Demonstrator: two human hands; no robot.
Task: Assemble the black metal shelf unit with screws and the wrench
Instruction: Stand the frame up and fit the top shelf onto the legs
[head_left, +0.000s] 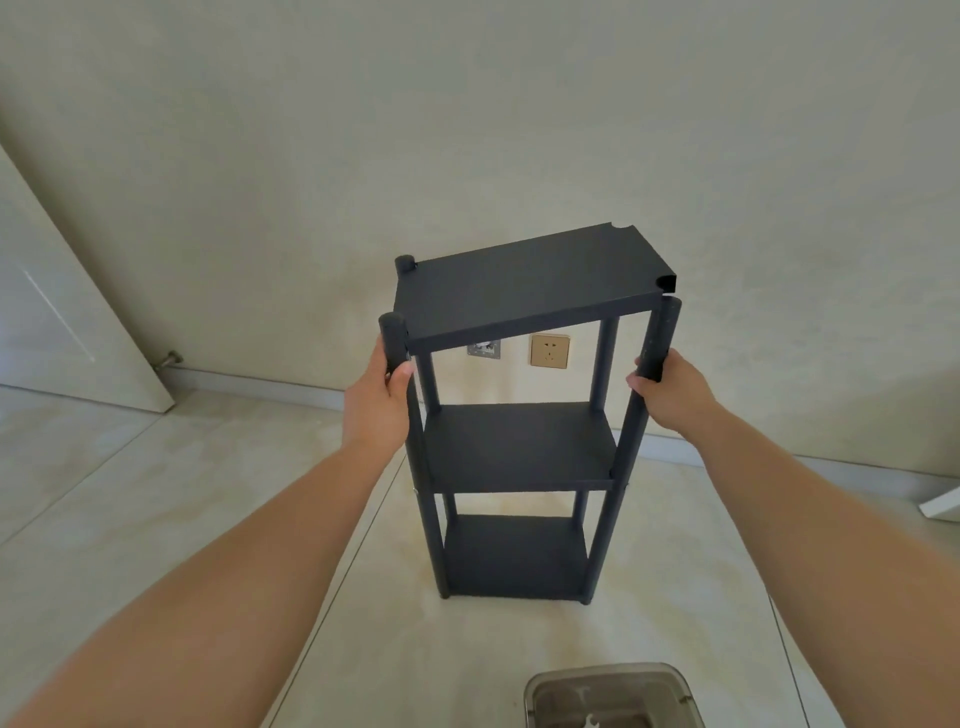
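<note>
Shelf unit (511, 447) stands upright on the floor (156, 493) near the wall (467, 130), three tiers, four round posts, all matte black. Bottom shelf (514, 556) and middle shelf (519, 447) look level and seated.

Top shelf (524, 286) is tilted: left side sits down between its two posts, right side rides high, front-right corner notch above the front-right post (652, 353) instead of around it. Back-right notch also looks free, can't confirm.

Left hand (379, 400) wraps the front-left post (397, 353) just under the top shelf, thumb across the front. Right hand (670, 389) is clamped round the front-right post at similar height.

Step in hand, my read: seat the top shelf's right side. Suggest pulling the right post outward slightly so the notch clears, then lowering the shelf square, both right notches together. Brace with the left so the frame doesn't rack. Don't force it; a cocked panel could bind or scratch the paint.

Clear tray (608, 696) on the floor at the near edge, probably hardware; contents unclear.
</note>
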